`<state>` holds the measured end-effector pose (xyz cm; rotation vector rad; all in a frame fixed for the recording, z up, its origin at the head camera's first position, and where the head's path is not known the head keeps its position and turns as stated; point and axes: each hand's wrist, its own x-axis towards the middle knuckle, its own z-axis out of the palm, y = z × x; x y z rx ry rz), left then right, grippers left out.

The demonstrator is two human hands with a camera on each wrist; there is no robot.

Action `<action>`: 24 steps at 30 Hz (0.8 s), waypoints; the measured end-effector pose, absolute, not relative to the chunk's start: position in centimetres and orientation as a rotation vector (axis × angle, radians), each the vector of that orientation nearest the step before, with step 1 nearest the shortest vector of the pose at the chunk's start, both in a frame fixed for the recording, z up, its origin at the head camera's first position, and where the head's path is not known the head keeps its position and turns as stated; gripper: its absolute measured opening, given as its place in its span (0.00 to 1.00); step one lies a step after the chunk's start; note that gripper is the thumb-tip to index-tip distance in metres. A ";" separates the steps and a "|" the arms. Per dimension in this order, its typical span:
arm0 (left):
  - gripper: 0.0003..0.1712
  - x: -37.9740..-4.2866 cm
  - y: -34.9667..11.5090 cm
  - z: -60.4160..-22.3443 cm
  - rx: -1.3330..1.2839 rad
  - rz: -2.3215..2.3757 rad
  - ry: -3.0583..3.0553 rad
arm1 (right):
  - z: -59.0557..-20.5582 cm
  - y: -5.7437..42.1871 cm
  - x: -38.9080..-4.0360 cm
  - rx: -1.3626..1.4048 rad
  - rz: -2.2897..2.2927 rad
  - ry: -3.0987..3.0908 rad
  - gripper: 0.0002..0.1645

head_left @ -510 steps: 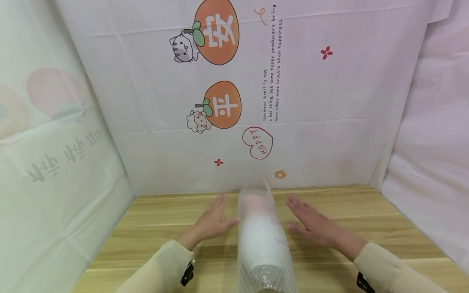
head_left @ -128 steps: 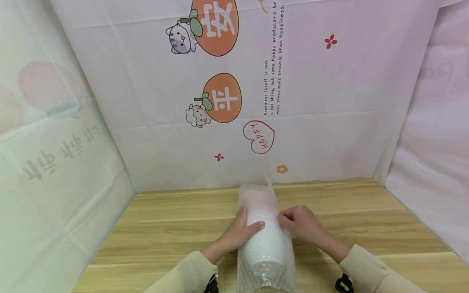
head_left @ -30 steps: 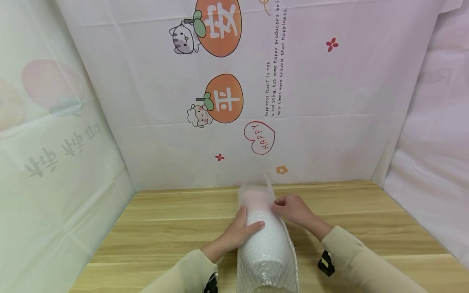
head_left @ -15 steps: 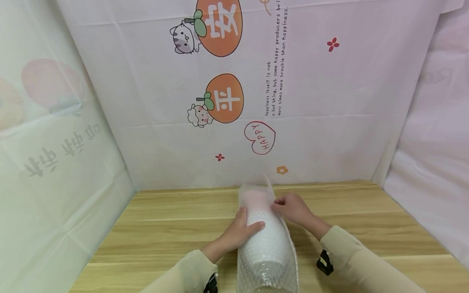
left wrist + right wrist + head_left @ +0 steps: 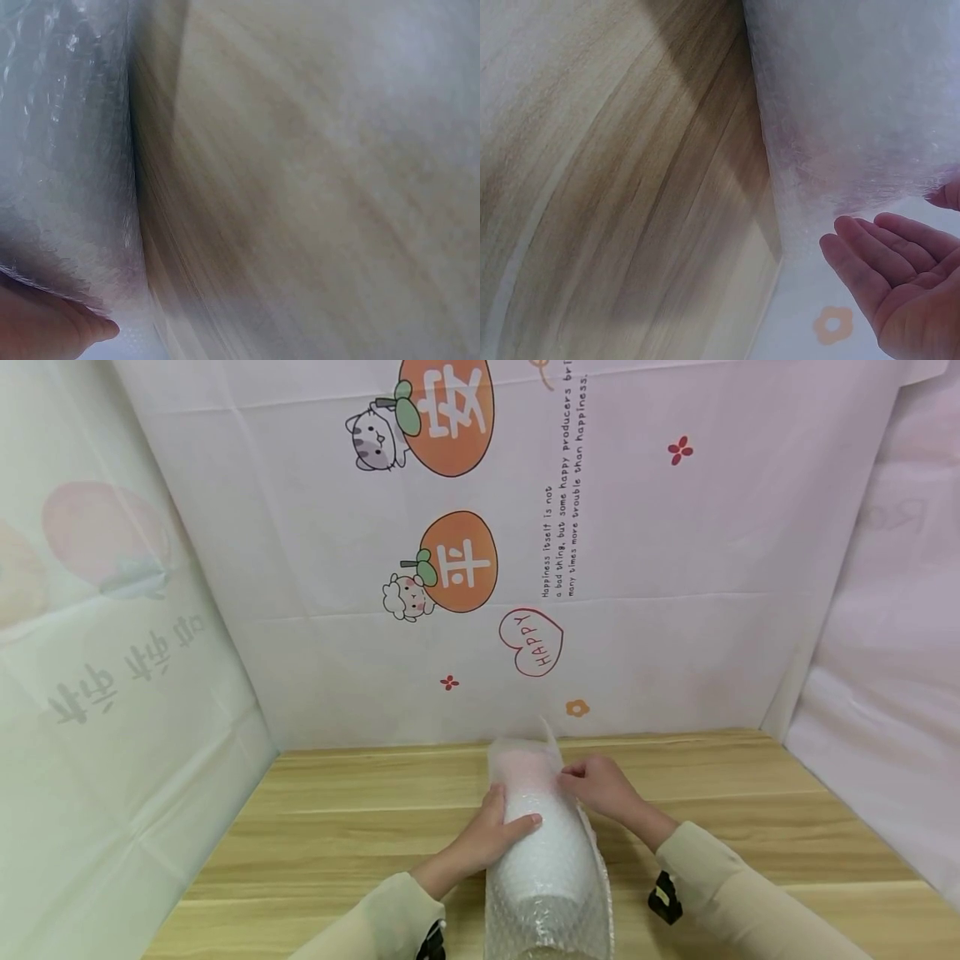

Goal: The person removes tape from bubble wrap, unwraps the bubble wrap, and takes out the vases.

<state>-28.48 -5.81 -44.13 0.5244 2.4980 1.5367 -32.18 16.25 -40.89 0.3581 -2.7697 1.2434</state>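
Note:
A pale, vase-like object wrapped in bubble wrap (image 5: 546, 860) lies lengthwise on the wooden table (image 5: 360, 827), its pinkish narrow end toward the back. My left hand (image 5: 483, 839) grips its left side, thumb across the top; in the left wrist view a fingertip (image 5: 97, 330) shows under the wrap. At the right side, near the narrow end, my right hand (image 5: 600, 787) pinches the wrap's edge with curled fingers. From there a loose edge stands out along the right side. The right wrist view shows several fingers (image 5: 900, 262) below the wrap.
A white printed cloth (image 5: 637, 543) hangs behind the table, with more cloth on the left (image 5: 150, 718) and right (image 5: 885, 718). A thin strip of wrap (image 5: 548, 732) sticks up at the bundle's far end. Black straps sit at both cuffs.
Both hands, held apart from the bundle at first, have come onto it. Since the second frame my right hand has shifted toward the narrow end and the wrap's right edge has come out; lately almost still.

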 end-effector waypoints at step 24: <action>0.60 -28.4 -5.6 -44.2 0.497 1.529 2.511 | -40.4 16.5 -32.1 0.307 1.285 -2.776 0.19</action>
